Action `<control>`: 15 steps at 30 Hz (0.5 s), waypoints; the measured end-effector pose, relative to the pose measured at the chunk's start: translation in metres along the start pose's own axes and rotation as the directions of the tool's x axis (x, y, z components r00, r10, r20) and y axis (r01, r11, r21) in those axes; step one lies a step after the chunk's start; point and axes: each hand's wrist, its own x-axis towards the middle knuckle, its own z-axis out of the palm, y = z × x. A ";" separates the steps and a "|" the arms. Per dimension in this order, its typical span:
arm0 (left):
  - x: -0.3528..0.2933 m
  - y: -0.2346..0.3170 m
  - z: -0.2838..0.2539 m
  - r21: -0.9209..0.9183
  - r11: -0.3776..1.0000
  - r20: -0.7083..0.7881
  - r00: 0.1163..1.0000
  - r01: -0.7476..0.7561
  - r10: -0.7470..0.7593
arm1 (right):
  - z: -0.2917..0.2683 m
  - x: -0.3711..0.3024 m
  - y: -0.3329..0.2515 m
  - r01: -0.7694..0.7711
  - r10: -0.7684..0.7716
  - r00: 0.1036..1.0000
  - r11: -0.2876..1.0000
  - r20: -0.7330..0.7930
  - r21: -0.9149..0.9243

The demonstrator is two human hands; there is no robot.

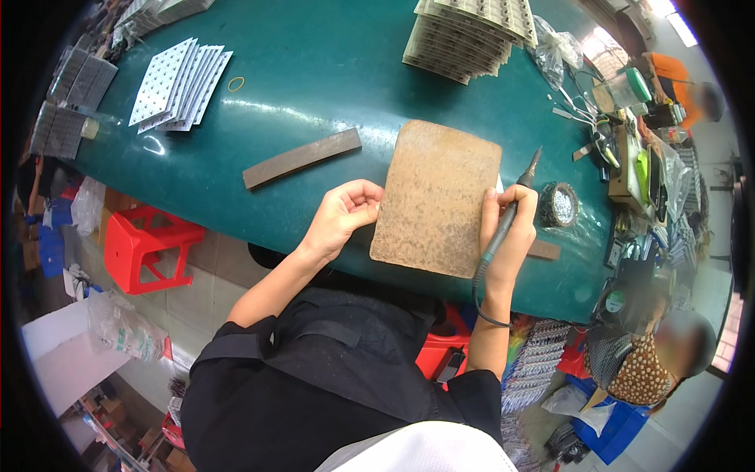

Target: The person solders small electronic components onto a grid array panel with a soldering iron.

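Observation:
A brown rectangular board (436,200), worn and speckled, is held up over the near edge of the green table (275,102). My left hand (344,219) is closed, pinching the board's left edge between thumb and fingers. At the right edge, my right hand (513,232) is closed around a soldering iron (525,180), its thumb also pressing on the board. The iron's tip points up and away, and its cord loops by my wrist. A sliver of something white shows behind the board's right edge; the rest of it is hidden.
A dark bar (303,160) lies left of the board, another (544,250) at right. Beside the iron sits a round dish (560,204) of shiny bits. Farther off are white circuit panels (177,86), a tall panel stack (468,43) and a tool box (629,169). A co-worker (645,362) sits right.

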 end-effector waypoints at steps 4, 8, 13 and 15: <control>-0.002 0.002 -0.003 -0.020 1.000 0.013 1.000 0.017 -0.017 | -0.003 0.005 -0.002 0.126 -0.119 0.991 0.982 0.055 -0.138; -0.003 0.008 0.000 -0.054 0.998 0.035 0.999 0.038 -0.036 | -0.006 0.006 -0.001 0.150 -0.134 0.987 0.966 0.093 -0.208; -0.004 0.012 -0.003 -0.049 0.997 0.048 0.998 0.053 -0.051 | -0.012 0.007 0.000 0.094 -0.063 0.987 0.973 0.150 -0.210; -0.005 0.012 -0.004 -0.044 0.997 0.050 0.997 0.065 -0.063 | -0.008 0.009 0.009 -0.037 0.039 0.993 0.999 0.112 -0.021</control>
